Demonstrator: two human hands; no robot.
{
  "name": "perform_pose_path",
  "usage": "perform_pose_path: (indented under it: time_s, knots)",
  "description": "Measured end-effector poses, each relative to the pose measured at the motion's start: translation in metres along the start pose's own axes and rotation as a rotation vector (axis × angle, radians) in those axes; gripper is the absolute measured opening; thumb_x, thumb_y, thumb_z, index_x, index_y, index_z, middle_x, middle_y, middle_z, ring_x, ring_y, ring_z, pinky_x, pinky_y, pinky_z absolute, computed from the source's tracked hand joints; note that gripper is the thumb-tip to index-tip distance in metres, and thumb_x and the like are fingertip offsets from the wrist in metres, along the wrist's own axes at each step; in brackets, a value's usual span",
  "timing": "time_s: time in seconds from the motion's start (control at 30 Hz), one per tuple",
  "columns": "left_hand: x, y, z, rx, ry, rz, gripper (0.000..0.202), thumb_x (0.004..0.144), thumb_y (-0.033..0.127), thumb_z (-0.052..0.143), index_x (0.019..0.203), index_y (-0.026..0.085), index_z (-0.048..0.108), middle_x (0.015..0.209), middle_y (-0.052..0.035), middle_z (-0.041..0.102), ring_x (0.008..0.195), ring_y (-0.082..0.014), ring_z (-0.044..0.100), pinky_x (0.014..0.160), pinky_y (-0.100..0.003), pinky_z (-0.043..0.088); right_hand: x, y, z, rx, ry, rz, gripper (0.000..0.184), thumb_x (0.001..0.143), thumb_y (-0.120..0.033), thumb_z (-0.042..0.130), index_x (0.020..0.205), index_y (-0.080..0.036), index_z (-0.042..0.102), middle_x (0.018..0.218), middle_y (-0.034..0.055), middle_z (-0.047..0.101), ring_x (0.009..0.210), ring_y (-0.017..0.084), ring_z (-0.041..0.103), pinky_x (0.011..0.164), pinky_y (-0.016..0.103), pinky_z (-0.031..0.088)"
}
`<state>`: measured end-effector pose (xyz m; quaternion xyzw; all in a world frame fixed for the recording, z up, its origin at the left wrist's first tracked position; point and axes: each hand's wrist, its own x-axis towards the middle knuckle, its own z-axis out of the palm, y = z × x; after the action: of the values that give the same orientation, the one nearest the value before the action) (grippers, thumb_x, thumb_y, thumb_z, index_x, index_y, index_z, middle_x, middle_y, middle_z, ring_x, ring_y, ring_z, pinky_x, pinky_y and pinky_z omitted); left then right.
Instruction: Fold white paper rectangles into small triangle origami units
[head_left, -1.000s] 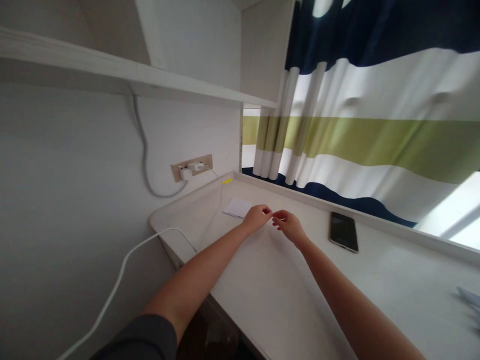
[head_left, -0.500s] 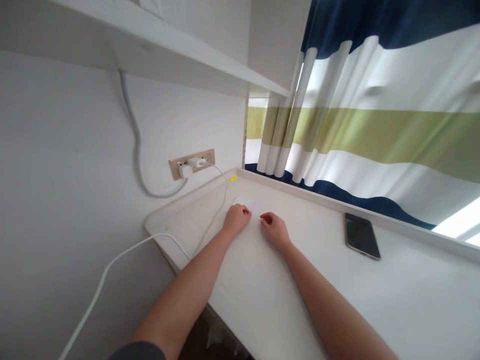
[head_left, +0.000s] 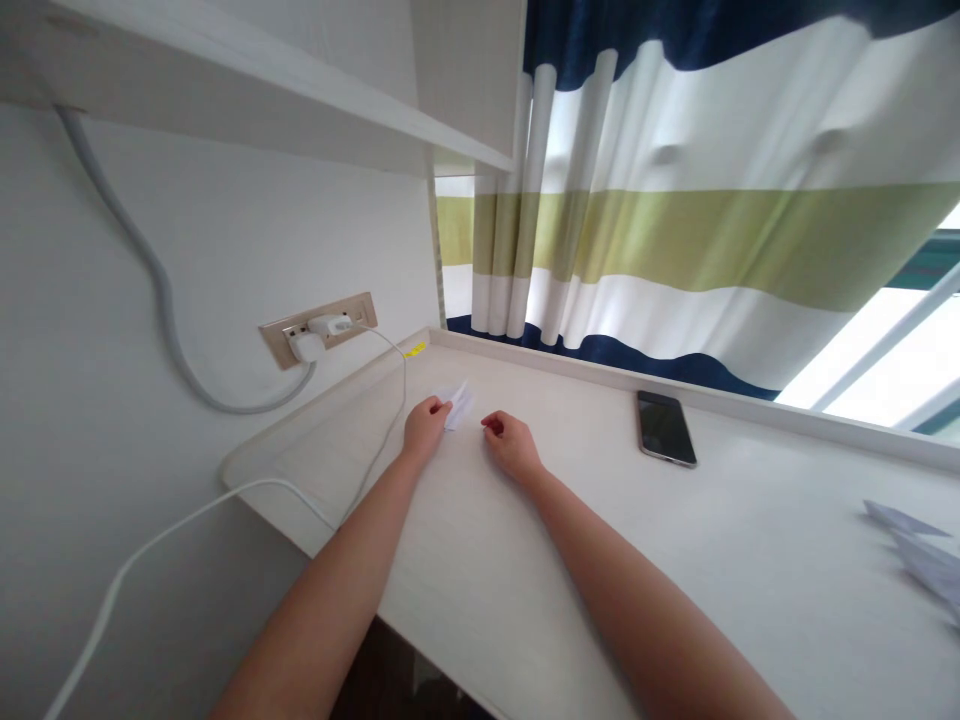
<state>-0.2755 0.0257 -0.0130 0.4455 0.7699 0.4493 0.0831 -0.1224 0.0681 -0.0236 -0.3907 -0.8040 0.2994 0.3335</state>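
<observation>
My left hand point(head_left: 425, 433) pinches a small folded piece of white paper point(head_left: 460, 406) between thumb and fingers, just above the white desk point(head_left: 570, 400). The paper's folded edges stand up, and its near side is partly hidden by the fingers. Just right of the paper, and apart from it, my right hand point(head_left: 511, 445) rests on the desk. Its fingers are curled in towards the thumb, and nothing shows in them.
A phone point(head_left: 666, 428) lies near the desk's back rim. Folded papers point(head_left: 926, 555) lie at the far right. A white charging cable point(head_left: 382, 440) runs from the wall socket point(head_left: 315, 330) past my left forearm. A yellow strip point(head_left: 415, 350) marks the back corner, before a striped curtain point(head_left: 637, 230).
The view has turned right, bringing folded papers into sight at the right edge. The paper in my left hand now stands up more visibly, its folds showing. My right hand stays curled nearby.
</observation>
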Motion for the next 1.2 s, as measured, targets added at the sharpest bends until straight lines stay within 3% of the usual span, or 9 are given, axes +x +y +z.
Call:
perform_pose_path:
  time_s: [0.27,0.5,0.6,0.73,0.83,0.93,1.03,1.13,1.2]
  knots:
    - [0.002,0.002,-0.001,0.096,-0.049,-0.018,0.023,0.071,0.03,0.043,0.051,0.018,0.042,0.05,0.0024,0.043,0.053,-0.0132,0.043,0.051,-0.023,0.027,0.001,-0.001,0.0,-0.019,0.001,-0.01,0.023,0.069,-0.009,0.046,0.085,-0.015,0.062,0.077,0.0047,0.063,0.07,0.012,0.054,0.068,0.024,0.041]
    - [-0.005,0.006,-0.013,0.095,0.351,0.179,0.021,0.077,0.035,0.041,0.066,0.018,0.047,0.06,-0.0002,0.051,0.057,-0.0129,0.047,0.059,-0.024,0.035,0.0,-0.003,-0.001,0.004,0.017,0.022,0.024,0.069,-0.007,0.046,0.085,-0.016,0.061,0.077,0.0037,0.063,0.07,0.012,0.055,0.069,0.024,0.041]
    - [-0.011,0.018,-0.018,-0.035,0.408,0.268,0.02,0.078,0.036,0.042,0.071,0.018,0.047,0.066,-0.001,0.052,0.061,-0.012,0.049,0.062,-0.022,0.038,0.002,-0.006,-0.004,0.121,0.083,0.031,0.018,0.071,-0.011,0.048,0.084,-0.017,0.06,0.081,0.0032,0.063,0.073,0.012,0.055,0.072,0.025,0.043]
    - [-0.022,0.046,-0.013,-0.351,0.242,0.264,0.019,0.075,0.037,0.046,0.076,0.018,0.047,0.072,-0.0014,0.054,0.066,-0.0115,0.052,0.062,-0.021,0.043,0.009,-0.019,-0.022,0.481,0.096,0.126,0.019,0.075,-0.031,0.05,0.082,-0.016,0.058,0.079,0.0046,0.063,0.073,0.013,0.058,0.067,0.026,0.046]
    - [-0.034,0.073,0.0,-0.579,0.065,0.193,0.024,0.07,0.04,0.05,0.076,0.017,0.046,0.069,0.0001,0.053,0.062,-0.0109,0.052,0.056,-0.022,0.045,0.006,-0.025,-0.051,0.731,0.099,0.185,0.022,0.07,-0.036,0.054,0.079,-0.016,0.056,0.073,0.0029,0.062,0.065,0.012,0.057,0.059,0.024,0.047]
    - [-0.048,0.099,0.019,-0.728,-0.084,0.121,0.028,0.064,0.041,0.056,0.076,0.017,0.046,0.069,0.0008,0.054,0.061,-0.0112,0.053,0.053,-0.022,0.046,-0.01,-0.018,-0.089,0.695,0.193,0.183,0.022,0.063,-0.033,0.06,0.074,-0.016,0.055,0.063,0.0005,0.059,0.055,0.01,0.053,0.051,0.022,0.044]
    - [-0.065,0.122,0.04,-0.78,-0.28,0.037,0.033,0.061,0.041,0.059,0.081,0.015,0.051,0.066,-0.0003,0.057,0.059,-0.0121,0.054,0.049,-0.021,0.043,-0.035,-0.003,-0.129,0.593,0.204,0.124,0.024,0.059,-0.035,0.062,0.07,-0.015,0.056,0.056,-0.0009,0.056,0.049,0.01,0.049,0.047,0.022,0.04]
    - [-0.085,0.144,0.062,-0.828,-0.462,0.068,0.03,0.06,0.039,0.059,0.073,0.012,0.057,0.064,-0.0015,0.059,0.056,-0.0109,0.053,0.047,-0.02,0.04,-0.066,0.013,-0.164,0.53,0.227,0.151,0.026,0.055,-0.037,0.065,0.066,-0.015,0.056,0.052,-0.0017,0.054,0.047,0.009,0.046,0.045,0.022,0.038]
    - [-0.1,0.157,0.074,-0.881,-0.516,0.079,0.027,0.059,0.036,0.061,0.073,0.012,0.058,0.06,0.0001,0.057,0.053,-0.01,0.051,0.048,-0.02,0.039,-0.087,0.021,-0.183,0.582,0.235,0.195,0.029,0.054,-0.038,0.066,0.069,-0.015,0.056,0.054,-0.001,0.056,0.049,0.01,0.048,0.049,0.024,0.04]
